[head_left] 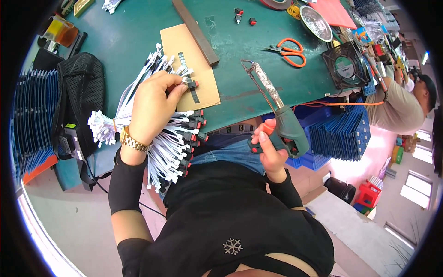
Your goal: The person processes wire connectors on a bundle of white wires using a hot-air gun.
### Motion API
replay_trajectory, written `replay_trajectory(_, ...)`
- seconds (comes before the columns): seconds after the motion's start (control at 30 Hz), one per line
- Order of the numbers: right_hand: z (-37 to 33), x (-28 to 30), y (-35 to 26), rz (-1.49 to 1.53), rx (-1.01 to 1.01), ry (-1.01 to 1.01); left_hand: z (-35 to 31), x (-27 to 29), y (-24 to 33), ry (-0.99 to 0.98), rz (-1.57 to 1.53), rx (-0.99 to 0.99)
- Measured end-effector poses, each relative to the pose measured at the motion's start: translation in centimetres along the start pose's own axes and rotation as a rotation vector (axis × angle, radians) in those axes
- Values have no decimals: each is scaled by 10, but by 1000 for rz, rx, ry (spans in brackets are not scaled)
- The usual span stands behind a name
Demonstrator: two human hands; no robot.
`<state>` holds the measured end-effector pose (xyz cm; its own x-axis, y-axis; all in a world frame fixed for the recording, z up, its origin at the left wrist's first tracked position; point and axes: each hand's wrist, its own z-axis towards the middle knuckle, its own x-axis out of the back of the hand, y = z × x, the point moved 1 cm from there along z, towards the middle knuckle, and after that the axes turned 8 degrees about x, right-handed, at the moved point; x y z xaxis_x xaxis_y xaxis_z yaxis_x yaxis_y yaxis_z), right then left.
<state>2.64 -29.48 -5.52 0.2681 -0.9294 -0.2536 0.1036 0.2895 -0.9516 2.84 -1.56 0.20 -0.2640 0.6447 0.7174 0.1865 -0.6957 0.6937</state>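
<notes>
My left hand (pixel 154 104), with a gold watch on its wrist, pinches a white wire at a small black and red rocker switch (pixel 193 84). The switch lies at a black strip on a piece of cardboard (pixel 210 94); my fingertips partly hide the joint. Under that hand spreads a bundle of white wires (pixel 161 157), many ending in black and red switches (pixel 196 123) along the table edge. My right hand (pixel 272 154) is closed round the grip of a dark green soldering gun (pixel 291 127). Its long metal tip points up and left, apart from the switch.
A brown bar (pixel 196 34) lies across the cardboard. Orange-handled scissors (pixel 291 53), a metal dish (pixel 316 23) and a black fan (pixel 345 66) are at the right; loose switches (pixel 238 14) lie farther back. A black mesh bag (pixel 80 92) stands left. Another person (pixel 401 104) sits at right.
</notes>
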Motion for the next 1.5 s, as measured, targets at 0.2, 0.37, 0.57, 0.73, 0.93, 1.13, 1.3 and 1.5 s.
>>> replay_trajectory(0.2, 0, 0, 1, -6, -13, 0, 1, -1, -4, -24, -50, -3)
replay_trajectory(0.37, -2, 2, 0, -12, 3, 2, 2, 1, -2, -47, -8, -27)
replay_trajectory(0.57, -3, 4, -2, -25, 1, 9, 0, -1, -4, -156, -134, 137)
replay_trajectory(0.73, -5, 5, -2, -12, -49, 12, -4, -6, 1, 202, 179, -359)
replay_trajectory(0.93, 3, -3, -11, -58, -69, 10, -4, 0, 13, 98, 535, -710)
replay_trajectory(1.13, 44, -46, -19, 337, -39, -20, -3, 7, 12, -17, 558, -798)
replay_trajectory(1.3, 83, -96, -6, 845, -203, -109, -2, 6, 10, 5, 481, -775)
replay_trajectory(1.5, 92, -121, 10, 675, -263, -151, -5, 5, 4, 31, 492, -772)
